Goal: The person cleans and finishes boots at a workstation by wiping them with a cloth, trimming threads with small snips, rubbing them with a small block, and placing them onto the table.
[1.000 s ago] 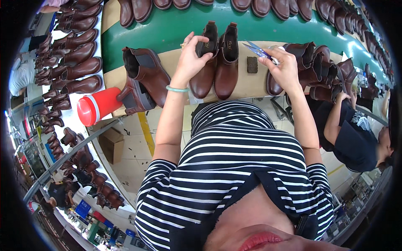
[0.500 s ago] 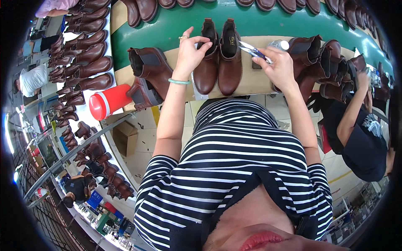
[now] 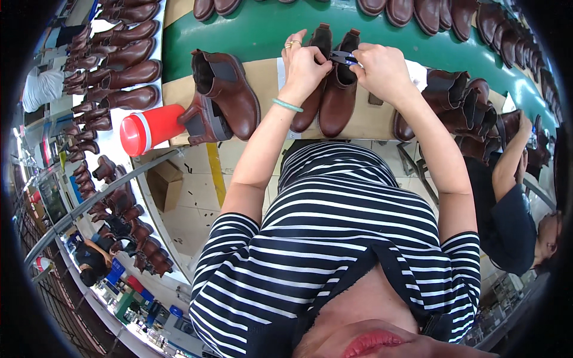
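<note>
A pair of brown ankle boots stands in front of me, toes toward me: the left boot is partly covered by my left hand, the right boot shows more fully. My left thumb and index finger are pinched together over the boot tops; whatever lies between them is too small to make out. Thread snips with metal blades are gripped in my right hand. Their blades point left over the right boot's opening, close to my left fingertips.
More brown boots stand and lie to the left by a red jug with a white band. Another cluster of boots is at right, near a co-worker's arm. Boots line the far side of the green surface.
My right hand has brought the snips left to my left fingertips. My left hand has shifted right over the boot tops. The view has moved slightly.
</note>
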`<state>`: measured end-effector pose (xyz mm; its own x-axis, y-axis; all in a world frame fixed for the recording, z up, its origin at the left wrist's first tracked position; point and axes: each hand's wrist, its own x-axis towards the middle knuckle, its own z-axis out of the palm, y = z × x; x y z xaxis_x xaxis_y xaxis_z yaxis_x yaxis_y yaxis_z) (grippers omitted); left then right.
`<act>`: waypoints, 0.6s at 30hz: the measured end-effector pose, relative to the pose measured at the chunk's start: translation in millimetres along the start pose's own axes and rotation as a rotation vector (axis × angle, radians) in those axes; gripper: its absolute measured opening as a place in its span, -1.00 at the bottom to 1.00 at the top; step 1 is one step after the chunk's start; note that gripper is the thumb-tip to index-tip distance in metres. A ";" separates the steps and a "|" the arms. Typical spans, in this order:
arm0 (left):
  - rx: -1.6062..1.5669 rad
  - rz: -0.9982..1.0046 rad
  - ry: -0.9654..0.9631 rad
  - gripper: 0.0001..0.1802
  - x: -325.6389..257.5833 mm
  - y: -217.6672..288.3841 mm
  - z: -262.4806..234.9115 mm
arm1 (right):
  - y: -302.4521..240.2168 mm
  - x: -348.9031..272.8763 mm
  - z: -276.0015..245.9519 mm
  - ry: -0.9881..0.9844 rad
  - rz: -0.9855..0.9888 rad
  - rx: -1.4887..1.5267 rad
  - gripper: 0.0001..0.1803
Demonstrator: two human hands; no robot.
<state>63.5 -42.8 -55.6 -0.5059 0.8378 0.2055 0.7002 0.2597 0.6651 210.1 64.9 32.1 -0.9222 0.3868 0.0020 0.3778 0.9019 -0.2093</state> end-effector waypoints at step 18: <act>-0.081 -0.067 -0.037 -0.86 0.3 -3.3 9.0 | -20.8 19.4 -6.2 -0.172 -0.049 -0.241 -0.87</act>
<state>65.6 -39.1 -64.1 -0.5303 0.8372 0.1332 0.6217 0.2772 0.7325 184.9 54.9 42.6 -0.9324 0.3223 -0.1637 0.3226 0.9462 0.0253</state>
